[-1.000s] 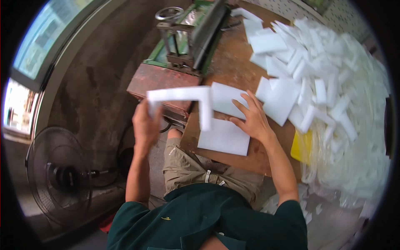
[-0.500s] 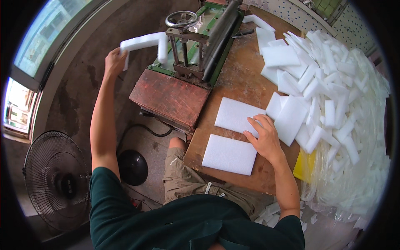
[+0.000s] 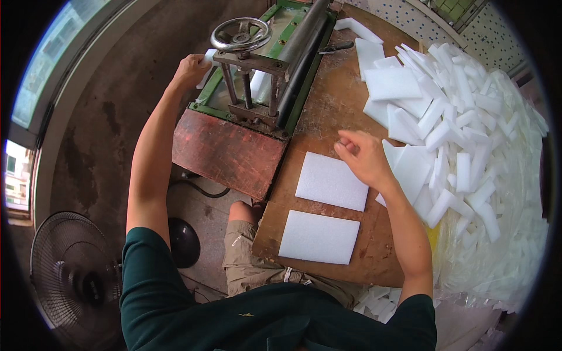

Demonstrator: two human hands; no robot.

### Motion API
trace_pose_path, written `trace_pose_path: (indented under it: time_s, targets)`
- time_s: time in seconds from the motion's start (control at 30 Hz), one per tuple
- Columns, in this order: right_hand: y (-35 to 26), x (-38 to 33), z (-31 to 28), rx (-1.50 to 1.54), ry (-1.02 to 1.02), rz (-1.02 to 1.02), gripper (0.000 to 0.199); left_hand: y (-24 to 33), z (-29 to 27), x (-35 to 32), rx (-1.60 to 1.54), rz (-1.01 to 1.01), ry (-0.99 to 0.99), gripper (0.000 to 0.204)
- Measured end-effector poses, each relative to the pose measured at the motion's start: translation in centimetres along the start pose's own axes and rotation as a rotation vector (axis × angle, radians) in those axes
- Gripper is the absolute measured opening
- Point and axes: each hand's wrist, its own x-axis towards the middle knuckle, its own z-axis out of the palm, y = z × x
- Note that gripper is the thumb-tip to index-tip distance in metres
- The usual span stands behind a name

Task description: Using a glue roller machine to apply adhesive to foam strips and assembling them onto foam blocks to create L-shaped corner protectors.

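L hand [image 3: 190, 70] pinching foam strip [image 3: 206, 63] at roller press [image 3: 266, 64]; R hand [image 3: 360, 155] loosely curled, empty, over desk [image 3: 328, 111] mid. 2 foam sheets [image 3: 331, 181] unfed, big cut pile [image 3: 462, 134] done.

Packages, labels, signs, screens: none you can make out at your bench. The only candidate is a small pale mark [image 3: 237, 240] on your shorts leg, lower centre, too small to tell as a label.
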Motion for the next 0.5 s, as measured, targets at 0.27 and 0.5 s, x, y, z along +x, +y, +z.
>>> trace_pose_path:
  time_s: [0.27,0.5]
  targets:
    - [-0.7,10.0,3.2,-0.001,-0.025,0.119,0.036,-0.7,3.6,1.3,-0.079,0.133,-0.164,0.031]
    - [1.9,14.3,6.3,-0.091,0.061,0.22,0.059,6.1,4.9,-0.4,-0.225,0.312,-0.266,0.025]
